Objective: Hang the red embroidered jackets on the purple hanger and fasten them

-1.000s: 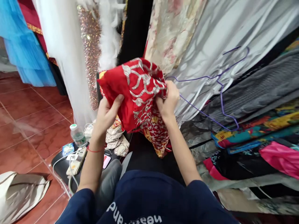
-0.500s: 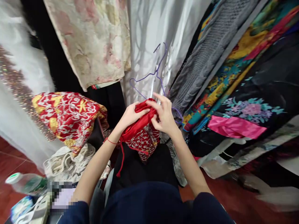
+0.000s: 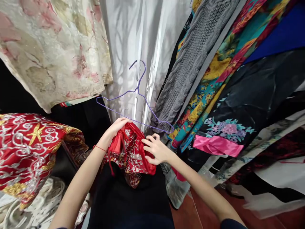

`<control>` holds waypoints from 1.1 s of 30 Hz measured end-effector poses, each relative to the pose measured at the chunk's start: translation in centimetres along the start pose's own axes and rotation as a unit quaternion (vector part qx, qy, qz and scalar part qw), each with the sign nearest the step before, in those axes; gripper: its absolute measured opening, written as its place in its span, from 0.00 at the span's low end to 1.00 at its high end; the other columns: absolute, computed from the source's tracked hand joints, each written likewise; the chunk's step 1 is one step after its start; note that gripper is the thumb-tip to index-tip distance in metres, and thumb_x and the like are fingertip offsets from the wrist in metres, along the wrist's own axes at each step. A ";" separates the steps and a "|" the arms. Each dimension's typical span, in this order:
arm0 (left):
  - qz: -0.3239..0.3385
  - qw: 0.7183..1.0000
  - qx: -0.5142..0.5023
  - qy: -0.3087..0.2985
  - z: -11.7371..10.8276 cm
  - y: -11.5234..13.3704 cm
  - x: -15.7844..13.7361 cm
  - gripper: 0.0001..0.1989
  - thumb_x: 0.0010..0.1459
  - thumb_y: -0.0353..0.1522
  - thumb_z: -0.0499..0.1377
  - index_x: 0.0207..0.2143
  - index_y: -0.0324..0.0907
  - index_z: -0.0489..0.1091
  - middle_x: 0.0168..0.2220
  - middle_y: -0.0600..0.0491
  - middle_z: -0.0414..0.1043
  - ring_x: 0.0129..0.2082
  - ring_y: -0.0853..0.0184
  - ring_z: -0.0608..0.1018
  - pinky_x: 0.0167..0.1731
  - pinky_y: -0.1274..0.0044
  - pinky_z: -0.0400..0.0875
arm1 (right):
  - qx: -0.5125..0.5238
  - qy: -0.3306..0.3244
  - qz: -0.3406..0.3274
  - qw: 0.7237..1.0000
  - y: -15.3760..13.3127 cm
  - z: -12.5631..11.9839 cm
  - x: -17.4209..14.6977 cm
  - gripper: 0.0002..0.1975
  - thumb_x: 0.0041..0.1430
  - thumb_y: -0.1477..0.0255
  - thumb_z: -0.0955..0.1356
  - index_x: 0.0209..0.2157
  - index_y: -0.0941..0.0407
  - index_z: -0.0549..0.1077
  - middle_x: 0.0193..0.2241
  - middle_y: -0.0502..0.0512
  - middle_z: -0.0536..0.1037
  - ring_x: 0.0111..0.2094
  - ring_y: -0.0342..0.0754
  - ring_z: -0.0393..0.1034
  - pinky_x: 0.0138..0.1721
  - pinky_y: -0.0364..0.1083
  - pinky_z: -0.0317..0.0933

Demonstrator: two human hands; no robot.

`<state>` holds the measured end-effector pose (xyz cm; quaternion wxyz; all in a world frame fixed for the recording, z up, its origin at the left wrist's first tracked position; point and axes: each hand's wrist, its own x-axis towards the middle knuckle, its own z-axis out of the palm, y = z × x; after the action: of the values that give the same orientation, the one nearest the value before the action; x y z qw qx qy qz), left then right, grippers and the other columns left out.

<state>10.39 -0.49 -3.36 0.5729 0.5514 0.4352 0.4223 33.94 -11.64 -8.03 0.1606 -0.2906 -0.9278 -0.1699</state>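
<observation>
A red garment (image 3: pixel 137 152) with silver and gold embroidery is bunched above my lap, its red cord (image 3: pixel 110 163) dangling on the left. My left hand (image 3: pixel 118 126) is closed on its upper left edge, most fingers hidden behind the cloth. On the right side, my right hand (image 3: pixel 154 149) has its fingers curled over the red edging. Just beyond the garment, a purple wire hanger (image 3: pixel 138 90) stands against the white curtain, its lower bar close to the cloth's top edge. Whether the two are joined I cannot tell.
A larger red embroidered cloth (image 3: pixel 35 146) is at the left, above white straps (image 3: pixel 45 197). A cream floral garment (image 3: pixel 62 57) hangs upper left. On the right hang a grey cable knit (image 3: pixel 197 54), a multicoloured floral garment (image 3: pixel 209 82) and a black one with a pink band (image 3: pixel 218 145).
My hands have moved apart, spreading the red garment between them. My view has shifted right and closer, so the hanger shows more fully. The garment's cord now hangs nearer my left wrist.
</observation>
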 end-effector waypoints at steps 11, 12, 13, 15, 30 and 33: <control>0.008 0.999 -0.038 -0.003 -1.2 -0.4 2.5 0.14 0.40 0.37 0.71 0.30 0.40 0.76 0.28 0.55 0.78 0.28 0.68 0.78 0.32 0.78 0.71 | -0.072 -0.053 0.130 0.987 -2.6 3.6 -2.2 0.37 0.61 0.49 0.66 0.62 0.61 0.67 0.64 0.79 0.63 0.59 0.72 0.64 0.51 0.62 0.56; 0.015 0.999 -0.034 -0.011 -1.3 -0.3 2.5 0.15 0.42 0.38 0.71 0.32 0.40 0.77 0.29 0.55 0.78 0.28 0.68 0.78 0.32 0.78 0.71 | -0.075 -0.048 0.125 0.988 -2.8 4.3 -2.5 0.29 0.63 0.55 0.67 0.57 0.60 0.71 0.66 0.77 0.61 0.63 0.72 0.59 0.52 0.62 0.55; 0.021 0.999 -0.026 -0.017 -1.5 -0.3 2.4 0.16 0.44 0.40 0.70 0.33 0.41 0.78 0.29 0.55 0.79 0.28 0.68 0.78 0.32 0.78 0.71 | -0.076 -0.036 0.117 0.990 -3.0 5.0 -3.0 0.20 0.64 0.63 0.67 0.54 0.59 0.74 0.67 0.73 0.61 0.66 0.70 0.56 0.53 0.62 0.55; 0.024 0.999 -0.009 -0.026 -1.7 -0.2 2.1 0.19 0.47 0.45 0.70 0.35 0.40 0.79 0.28 0.53 0.79 0.28 0.67 0.78 0.33 0.77 0.72 | -0.059 0.001 0.103 0.993 -3.2 6.2 -4.1 0.16 0.65 0.77 0.63 0.51 0.56 0.75 0.64 0.65 0.69 0.66 0.63 0.59 0.54 0.59 0.56; 0.096 0.995 -0.004 -0.035 -2.7 -2.2 1.6 0.20 0.54 0.49 0.65 0.32 0.41 0.77 0.28 0.54 0.75 0.28 0.70 0.75 0.33 0.80 0.69 | 0.053 -0.013 0.256 0.965 2.3 1.6 -8.0 0.09 0.70 0.73 0.61 0.39 0.54 0.73 0.39 0.57 0.82 0.43 0.51 0.74 0.52 0.56 0.51; 0.100 0.993 -0.009 -0.056 -3.0 -2.2 1.4 0.18 0.56 0.48 0.64 0.32 0.41 0.77 0.31 0.54 0.76 0.30 0.70 0.76 0.36 0.81 0.70 | 0.007 0.029 0.245 0.969 4.5 -1.6 -8.2 0.10 0.70 0.73 0.61 0.41 0.53 0.73 0.46 0.59 0.82 0.47 0.52 0.75 0.55 0.59 0.48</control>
<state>7.83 1.57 -5.64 0.5560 0.6100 0.3412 0.4498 43.30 -12.79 -8.88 0.2259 -0.5030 -0.8245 -0.1271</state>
